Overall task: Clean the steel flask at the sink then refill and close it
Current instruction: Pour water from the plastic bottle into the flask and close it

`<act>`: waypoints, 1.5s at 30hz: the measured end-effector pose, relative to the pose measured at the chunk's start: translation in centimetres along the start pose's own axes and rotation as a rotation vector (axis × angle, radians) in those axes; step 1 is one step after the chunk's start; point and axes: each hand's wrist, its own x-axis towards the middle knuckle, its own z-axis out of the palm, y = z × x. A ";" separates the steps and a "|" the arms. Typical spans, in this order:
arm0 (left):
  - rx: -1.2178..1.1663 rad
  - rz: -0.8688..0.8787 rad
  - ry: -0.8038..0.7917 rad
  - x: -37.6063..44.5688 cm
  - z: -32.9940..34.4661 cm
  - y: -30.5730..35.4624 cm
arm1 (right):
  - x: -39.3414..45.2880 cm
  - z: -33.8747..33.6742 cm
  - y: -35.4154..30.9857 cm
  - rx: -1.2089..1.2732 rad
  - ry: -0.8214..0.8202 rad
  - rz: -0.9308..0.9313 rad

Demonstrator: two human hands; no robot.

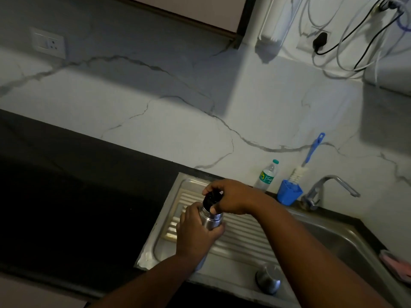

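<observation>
2 bare forearms, no sleeves or jewellery visible.

The kitchen is dim where I stand; the black counter (66, 196) on my left sinks almost into darkness, while soft light from the upper right brightens the marble wall (178, 130). Hard-edged shadows fall across that wall under the cabinet (200, 14). Straight lines bend toward the edges, and the whole view looks slightly soft and grainy.

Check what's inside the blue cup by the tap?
A bottle brush stands in the blue cup, white bristles just above the rim, blue handle leaning against the wall. Whatever sits lower in the cup is hidden by its wall.
</observation>
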 end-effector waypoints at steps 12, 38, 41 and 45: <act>-0.024 -0.019 -0.035 0.1 0.2 -0.2 | 1.3 0.5 0.3 -0.456 0.136 -0.195; -0.196 -0.073 -0.111 -0.2 0.2 -0.1 | 0.9 3.4 1.4 -0.319 0.274 -0.016; -0.194 -0.067 -0.116 -0.2 0.3 -0.1 | 1.0 4.3 1.9 -0.317 0.401 -0.006; -0.212 -0.062 -0.140 0.1 0.1 -0.4 | 1.4 5.5 0.5 -0.352 0.538 0.101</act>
